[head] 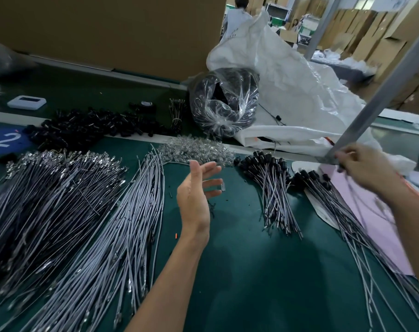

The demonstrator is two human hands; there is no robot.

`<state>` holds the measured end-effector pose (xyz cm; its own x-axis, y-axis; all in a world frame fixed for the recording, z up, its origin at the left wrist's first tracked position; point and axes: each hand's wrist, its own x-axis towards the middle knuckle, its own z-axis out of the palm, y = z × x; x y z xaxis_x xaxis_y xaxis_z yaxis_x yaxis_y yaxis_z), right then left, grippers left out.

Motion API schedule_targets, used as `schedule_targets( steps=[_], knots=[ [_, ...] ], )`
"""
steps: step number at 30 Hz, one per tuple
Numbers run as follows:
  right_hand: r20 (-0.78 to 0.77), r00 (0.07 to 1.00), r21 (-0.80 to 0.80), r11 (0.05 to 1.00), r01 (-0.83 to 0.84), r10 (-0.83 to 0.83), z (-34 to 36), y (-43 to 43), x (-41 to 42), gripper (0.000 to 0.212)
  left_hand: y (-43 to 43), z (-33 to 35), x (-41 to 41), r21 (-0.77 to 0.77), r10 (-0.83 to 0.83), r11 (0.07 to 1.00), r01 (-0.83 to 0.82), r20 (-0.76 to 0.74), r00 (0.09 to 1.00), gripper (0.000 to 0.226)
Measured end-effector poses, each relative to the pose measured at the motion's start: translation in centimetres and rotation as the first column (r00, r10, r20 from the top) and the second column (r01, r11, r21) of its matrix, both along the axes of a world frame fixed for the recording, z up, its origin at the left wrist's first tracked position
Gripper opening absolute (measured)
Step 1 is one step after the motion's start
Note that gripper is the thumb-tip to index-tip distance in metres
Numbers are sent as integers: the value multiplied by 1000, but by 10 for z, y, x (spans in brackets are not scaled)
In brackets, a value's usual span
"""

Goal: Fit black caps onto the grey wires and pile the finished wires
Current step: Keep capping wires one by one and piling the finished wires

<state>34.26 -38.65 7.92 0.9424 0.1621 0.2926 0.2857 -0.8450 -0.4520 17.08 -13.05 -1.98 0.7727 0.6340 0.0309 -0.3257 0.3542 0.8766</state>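
Bare grey wires lie in two broad piles at the left (48, 212) and centre-left (108, 248) of the green table (239, 271). Loose black caps (84, 125) are heaped at the back left. Capped wires form one pile (273, 195) in the middle right and another (342, 212) on a pink sheet (376, 231). My left hand (199, 188) hovers above the table between the piles, fingers straight and spread, with a small clear piece at a fingertip. My right hand (361, 168), blurred, has its fingers curled round a thin grey wire above the right pile.
Small clear parts (196, 149) are heaped behind my left hand. A clear bag of black parts (225, 104) leans against a big white sack (287, 92). A slanted metal post (383, 92) crosses at the right. A white device (26, 101) and tape roll (146, 105) sit at the back.
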Motion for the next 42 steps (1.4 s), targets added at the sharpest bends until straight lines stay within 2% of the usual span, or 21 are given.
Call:
schedule_targets(
  steps=[2,5,9,11,14,16,17,20,23,24,28,36,42],
  knots=[
    [-37,999,-88,996,-21,18,-22,31,4,27,-2,1,-1,21,-4,1000,5,-20,1000,59],
    [62,998,-53,998,17,-14,-38,60,-2,36,-14,-1,-3,245,-50,968,61,-51,997,38],
    [236,965,94,985,-141,116,-62,114,-46,19,-19,-8,-2,505,111,861,-57,-77,991,15],
    [243,951,138,964,-227,189,-81,138,-74,10,-19,-8,-3,640,263,754,-147,-88,961,17],
    [160,953,209,935,-288,258,-106,165,-101,8,-17,-6,-6,816,462,526,-238,-39,886,27],
    [148,945,215,923,-317,291,-115,172,-108,9,-9,-5,-8,885,561,414,-212,-65,825,29],
    [161,941,215,920,-328,298,-117,173,-109,10,-3,-4,-9,905,598,399,-145,-137,790,30],
    [208,930,227,910,-347,303,-117,167,-113,9,16,-1,-12,907,692,403,118,-387,610,42],
    [216,920,199,908,-368,326,-117,165,-116,9,38,6,-16,870,717,408,278,-494,492,40],
    [221,915,185,907,-379,338,-117,166,-116,8,45,8,-18,854,705,416,313,-521,482,36],
    [244,901,175,897,-405,359,-118,167,-115,8,63,16,-24,815,643,507,283,-575,506,18],
    [222,910,240,885,-400,351,-117,167,-113,8,67,17,-26,807,637,502,311,-588,498,17],
    [199,914,235,888,-394,353,-117,166,-113,8,70,19,-23,799,642,457,391,-600,477,33]
  ],
)
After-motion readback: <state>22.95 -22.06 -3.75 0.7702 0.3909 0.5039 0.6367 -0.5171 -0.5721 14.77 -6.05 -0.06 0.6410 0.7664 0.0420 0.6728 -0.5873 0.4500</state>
